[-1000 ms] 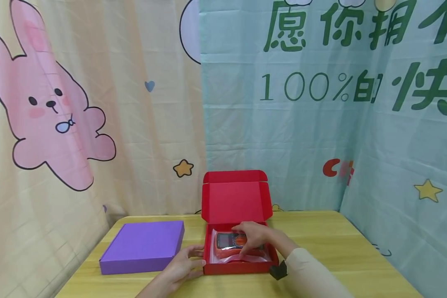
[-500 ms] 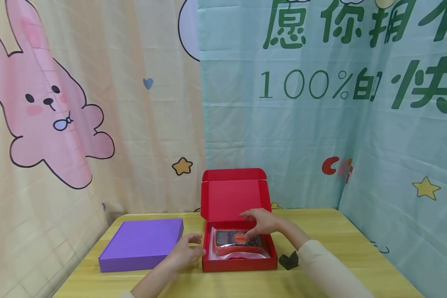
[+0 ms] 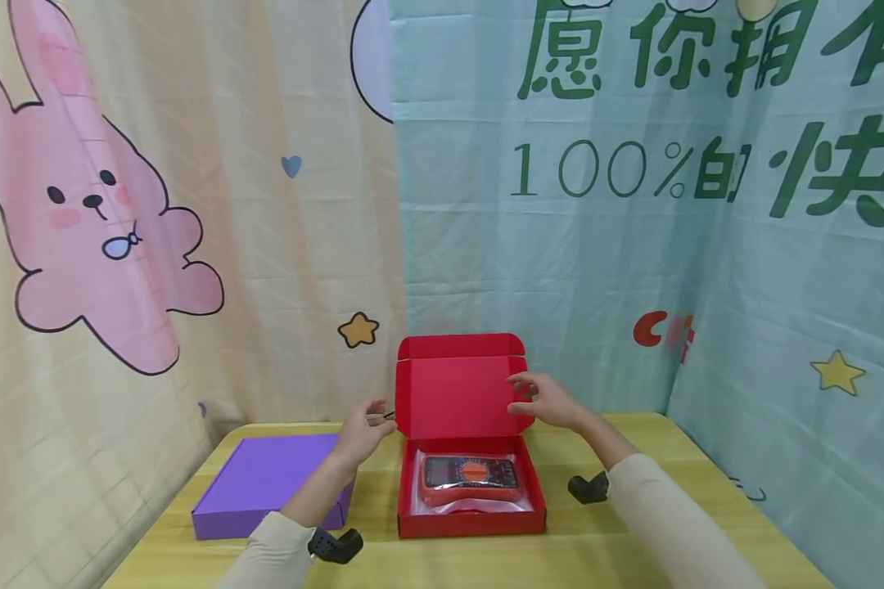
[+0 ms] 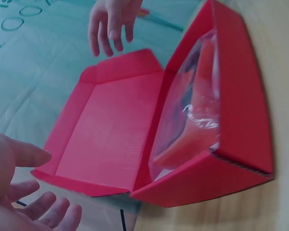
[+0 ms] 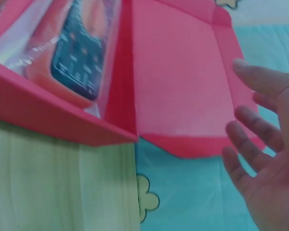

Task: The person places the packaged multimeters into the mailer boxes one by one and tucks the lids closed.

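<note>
A red cardboard box (image 3: 471, 525) stands on the table with its lid (image 3: 453, 401) raised at the back. Inside lies an orange multimeter (image 3: 471, 492) with a dark face and round dial, wrapped in clear plastic. My left hand (image 3: 363, 433) is at the left of the lid, its fingers loosely bent and holding nothing. Across from it, my right hand (image 3: 548, 401) is at the lid's right edge. In the right wrist view, the right hand's fingers (image 5: 253, 151) are spread and hold nothing. Whether either hand touches the lid, I cannot tell.
A flat purple box (image 3: 272, 474) lies to the left of the red one, partly behind my left forearm. The wooden table (image 3: 479, 564) ends at printed curtains (image 3: 560, 270) behind and at the sides. A dark wrist device (image 3: 588, 488) sits by each sleeve.
My right hand has left the multimeter and risen to the lid's right side. The left hand has moved from the box's left wall up beside the lid. The multimeter stays in the box.
</note>
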Available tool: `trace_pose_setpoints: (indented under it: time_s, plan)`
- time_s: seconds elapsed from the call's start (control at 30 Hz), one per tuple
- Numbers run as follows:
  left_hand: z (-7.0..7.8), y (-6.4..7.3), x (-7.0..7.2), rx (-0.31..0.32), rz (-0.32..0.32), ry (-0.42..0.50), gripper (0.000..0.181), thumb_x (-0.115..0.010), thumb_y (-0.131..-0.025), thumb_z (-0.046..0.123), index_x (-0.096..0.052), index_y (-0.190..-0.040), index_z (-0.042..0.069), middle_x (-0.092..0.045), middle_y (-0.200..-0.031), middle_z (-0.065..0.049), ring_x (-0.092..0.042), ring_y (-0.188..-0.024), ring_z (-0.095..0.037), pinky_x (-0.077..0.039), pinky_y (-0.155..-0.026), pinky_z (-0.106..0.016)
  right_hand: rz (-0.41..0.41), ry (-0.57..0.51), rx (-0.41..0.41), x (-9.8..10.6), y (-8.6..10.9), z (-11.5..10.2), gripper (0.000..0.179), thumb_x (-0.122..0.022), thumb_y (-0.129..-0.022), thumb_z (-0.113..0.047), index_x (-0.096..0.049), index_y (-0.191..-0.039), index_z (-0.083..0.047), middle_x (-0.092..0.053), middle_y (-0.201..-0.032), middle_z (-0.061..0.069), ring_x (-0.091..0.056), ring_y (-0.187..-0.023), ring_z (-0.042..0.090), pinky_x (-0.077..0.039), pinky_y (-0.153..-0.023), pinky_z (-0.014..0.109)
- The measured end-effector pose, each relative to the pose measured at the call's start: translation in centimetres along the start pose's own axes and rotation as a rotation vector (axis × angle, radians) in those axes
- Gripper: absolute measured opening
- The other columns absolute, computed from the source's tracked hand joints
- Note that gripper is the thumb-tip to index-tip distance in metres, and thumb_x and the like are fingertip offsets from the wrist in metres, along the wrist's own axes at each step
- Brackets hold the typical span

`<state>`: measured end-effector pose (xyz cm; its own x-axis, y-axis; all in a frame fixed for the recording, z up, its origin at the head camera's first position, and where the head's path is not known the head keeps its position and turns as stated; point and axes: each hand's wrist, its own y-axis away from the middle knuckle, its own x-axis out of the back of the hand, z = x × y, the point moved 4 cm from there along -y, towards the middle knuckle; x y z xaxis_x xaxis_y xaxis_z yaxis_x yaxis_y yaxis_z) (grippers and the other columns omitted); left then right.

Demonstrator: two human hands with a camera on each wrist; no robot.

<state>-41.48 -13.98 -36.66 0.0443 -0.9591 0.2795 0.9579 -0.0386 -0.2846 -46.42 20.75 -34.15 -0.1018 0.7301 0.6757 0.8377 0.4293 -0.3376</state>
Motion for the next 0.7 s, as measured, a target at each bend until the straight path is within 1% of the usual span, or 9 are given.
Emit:
trace_pose_setpoints:
  time_s: [0.07, 0.17, 0.23, 0.27, 0.37, 0.5, 0.6, 0.7]
  plan:
    - [-0.2, -1.0, 0.3, -0.002, 0.027, 0.017, 0.055, -0.066, -0.096, 0.001, -0.045, -0.145, -0.012, -0.049, -0.14, -0.031, -0.049, -0.129, -0.049, -0.048, -0.102, -0.057, 0.061, -0.022, -0.022, 0.7, -0.1, 0.3, 0.058, -0.075, -0.096, -0.015, -0.051, -0.143, 0.008, -0.057, -0.131, 0.029, -0.056, -0.115, 0.045, -0.058, -0.085, 0.047]
    - [-0.9, -2.4, 0.3, 0.015, 0.059, 0.032, 0.056, -0.065, -0.099, 0.006, -0.042, -0.148, -0.011, -0.045, -0.145, -0.032, -0.046, -0.133, -0.049, -0.043, -0.107, -0.059, 0.137, -0.072, -0.059, 1.5, 0.0, 1.3, 0.055, -0.069, -0.1, -0.012, -0.047, -0.147, 0.009, -0.055, -0.134, 0.03, -0.056, -0.116, 0.045, -0.058, -0.086, 0.051]
    - [-1.5, -3.3, 0.1, 0.039, 0.077, 0.047, 0.058, -0.063, -0.1, 0.01, -0.041, -0.15, -0.009, -0.043, -0.148, -0.031, -0.044, -0.136, -0.047, -0.041, -0.109, -0.059, 0.172, -0.092, -0.086, 1.8, 0.0, 2.0, 0.054, -0.065, -0.103, -0.011, -0.044, -0.149, 0.008, -0.054, -0.135, 0.03, -0.057, -0.116, 0.045, -0.057, -0.088, 0.053]
    - [-1.9, -3.7, 0.0, 0.056, 0.085, 0.051, 0.058, -0.062, -0.102, 0.013, -0.04, -0.151, -0.008, -0.042, -0.149, -0.03, -0.043, -0.136, -0.047, -0.04, -0.11, -0.059, 0.184, -0.095, -0.102, 1.9, 0.1, 2.4, 0.053, -0.063, -0.104, -0.01, -0.043, -0.15, 0.008, -0.054, -0.136, 0.031, -0.057, -0.117, 0.045, -0.057, -0.087, 0.053]
    - [-2.7, -4.7, -0.3, 0.096, 0.109, 0.103, 0.06, -0.06, -0.103, 0.016, -0.037, -0.154, -0.006, -0.04, -0.152, -0.03, -0.043, -0.137, -0.045, -0.039, -0.111, -0.058, 0.199, -0.082, -0.154, 1.9, 0.1, 3.4, 0.053, -0.058, -0.107, -0.011, -0.04, -0.153, 0.007, -0.052, -0.138, 0.03, -0.056, -0.12, 0.046, -0.057, -0.087, 0.052]
    - [-3.7, -5.7, -0.8, 0.141, 0.129, 0.205, 0.06, -0.06, -0.104, 0.016, -0.037, -0.156, -0.004, -0.039, -0.154, -0.03, -0.046, -0.136, -0.044, -0.041, -0.11, -0.058, 0.178, -0.094, -0.212, 1.3, 0.0, 4.3, 0.055, -0.056, -0.108, -0.015, -0.036, -0.155, 0.006, -0.05, -0.141, 0.03, -0.053, -0.126, 0.046, -0.054, -0.093, 0.055]
    - [-4.3, -6.1, -1.4, 0.154, 0.113, 0.242, 0.057, -0.062, -0.104, 0.015, -0.041, -0.154, -0.003, -0.042, -0.153, -0.028, -0.05, -0.131, -0.044, -0.044, -0.108, -0.057, 0.17, -0.127, -0.247, 0.8, -0.2, 5.0, 0.055, -0.056, -0.109, -0.017, -0.037, -0.155, 0.005, -0.05, -0.141, 0.03, -0.053, -0.126, 0.045, -0.051, -0.098, 0.058]
    - [-4.7, -6.1, -2.0, 0.142, 0.093, 0.255, 0.052, -0.061, -0.103, 0.012, -0.045, -0.15, -0.005, -0.047, -0.147, -0.028, -0.054, -0.125, -0.043, -0.049, -0.103, -0.055, 0.172, -0.161, -0.261, 0.2, -0.4, 5.4, 0.051, -0.055, -0.109, -0.016, -0.04, -0.154, 0.004, -0.052, -0.14, 0.029, -0.056, -0.123, 0.044, -0.05, -0.099, 0.059]
